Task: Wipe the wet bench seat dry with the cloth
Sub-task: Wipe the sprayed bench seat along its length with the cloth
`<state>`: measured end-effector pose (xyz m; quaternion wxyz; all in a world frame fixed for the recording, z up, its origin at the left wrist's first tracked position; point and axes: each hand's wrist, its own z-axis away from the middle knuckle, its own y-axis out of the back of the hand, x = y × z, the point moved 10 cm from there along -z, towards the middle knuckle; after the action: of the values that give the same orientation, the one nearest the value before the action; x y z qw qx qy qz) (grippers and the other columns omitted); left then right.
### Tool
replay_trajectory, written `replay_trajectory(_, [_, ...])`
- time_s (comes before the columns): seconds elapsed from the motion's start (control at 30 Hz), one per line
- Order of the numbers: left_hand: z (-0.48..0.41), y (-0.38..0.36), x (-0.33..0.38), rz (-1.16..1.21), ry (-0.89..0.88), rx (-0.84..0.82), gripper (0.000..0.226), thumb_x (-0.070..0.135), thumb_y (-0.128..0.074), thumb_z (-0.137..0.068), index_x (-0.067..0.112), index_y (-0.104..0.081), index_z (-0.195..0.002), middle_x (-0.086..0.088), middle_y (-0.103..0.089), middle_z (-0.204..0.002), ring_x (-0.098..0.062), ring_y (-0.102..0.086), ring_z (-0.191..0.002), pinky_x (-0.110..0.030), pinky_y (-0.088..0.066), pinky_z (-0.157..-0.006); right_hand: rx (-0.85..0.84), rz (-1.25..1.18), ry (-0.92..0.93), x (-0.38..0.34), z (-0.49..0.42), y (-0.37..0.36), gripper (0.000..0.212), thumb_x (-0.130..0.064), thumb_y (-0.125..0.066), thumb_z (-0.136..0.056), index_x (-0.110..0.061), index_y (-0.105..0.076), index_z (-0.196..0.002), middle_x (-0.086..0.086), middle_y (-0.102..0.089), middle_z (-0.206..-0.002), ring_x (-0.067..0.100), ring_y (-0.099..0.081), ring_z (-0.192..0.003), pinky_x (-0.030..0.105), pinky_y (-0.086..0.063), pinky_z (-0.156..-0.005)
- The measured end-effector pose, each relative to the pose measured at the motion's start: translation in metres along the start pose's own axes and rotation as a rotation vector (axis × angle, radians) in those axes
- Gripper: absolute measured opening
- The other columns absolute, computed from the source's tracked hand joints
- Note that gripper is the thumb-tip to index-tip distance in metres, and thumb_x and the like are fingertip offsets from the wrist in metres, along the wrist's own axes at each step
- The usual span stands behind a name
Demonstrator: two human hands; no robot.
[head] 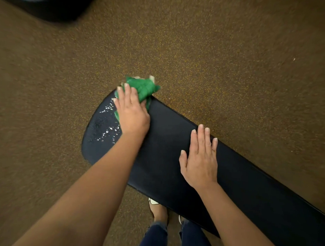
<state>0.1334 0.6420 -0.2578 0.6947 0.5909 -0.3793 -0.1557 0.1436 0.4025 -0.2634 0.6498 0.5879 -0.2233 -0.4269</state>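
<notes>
Cloth (143, 87), green and bunched, lies at the far rounded end of the counter (166, 150), a long dark padded bench seat that runs slantwise from the middle of the view down to the lower right. Part of the cloth hangs out past the seat's far edge over the floor (215, 51), which is brown with fine yellow flecks.

The left grip (130, 110), a bare hand, lies on top of the cloth. Its fingers (126, 90) reach forward over the fabric, fairly straight and close together, and press it down onto the seat; the thumb sits against the cloth's right side. The hand is not clenched round the fabric as far as the slightly blurred view shows. A thin strip of green shows along the hand's left edge.

Just left of that hand, water (106, 130) glints in scattered beads and streaks across the rounded end of the seat. The part of the seat to the right of the hand looks matte.

The right grip (200, 161) rests palm down farther along the seat, well apart from the cloth, released, with its fingers straight and together and the thumb held out to the left. It holds nothing.

Below the seat's near edge the person's legs in blue jeans (155, 238) and a foot (157, 211) stand on the floor. A dark object (48, 6), blurred, fills the upper left corner.
</notes>
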Motion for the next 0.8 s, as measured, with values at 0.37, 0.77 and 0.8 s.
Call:
replay_trajectory(0.37, [-0.008, 0.010, -0.038, -0.080, 0.189, -0.009, 0.057, 0.024, -0.038, -0.099, -0.005, -0.022, -0.146, -0.020, -0.013, -0.157, -0.039, 0.000, -0.145, -0.054, -0.002, -0.115, -0.018, 0.031, 0.079, -0.027, -0.016, -0.004, 0.067, -0.038, -0.031, -0.092, -0.002, -0.026, -0.149, 0.017, -0.014, -0.159, 0.030, -0.008, -0.148, 0.051, -0.015, -0.118])
replay_trajectory(0.77, [-0.009, 0.005, -0.014, -0.043, -0.021, -0.048, 0.054, 0.018, -0.041, -0.095, -0.004, -0.030, -0.143, -0.018, -0.020, -0.155, -0.038, -0.007, -0.145, -0.052, -0.005, -0.116, -0.026, 0.075, 0.067, -0.030, -0.017, -0.004, 0.070, -0.037, -0.033, -0.090, 0.000, -0.025, -0.149, 0.019, -0.014, -0.158, 0.032, -0.009, -0.147, 0.052, -0.012, -0.117])
replay_trajectory(0.8, [-0.004, 0.003, -0.007, -0.025, 0.009, -0.030, 0.054, 0.017, -0.043, -0.095, -0.004, -0.031, -0.143, -0.019, -0.021, -0.155, -0.039, -0.008, -0.145, -0.053, -0.005, -0.115, -0.020, 0.068, 0.064, -0.031, -0.017, -0.003, 0.070, -0.037, -0.033, -0.089, 0.001, -0.026, -0.148, 0.019, -0.015, -0.158, 0.033, -0.010, -0.147, 0.052, -0.011, -0.117])
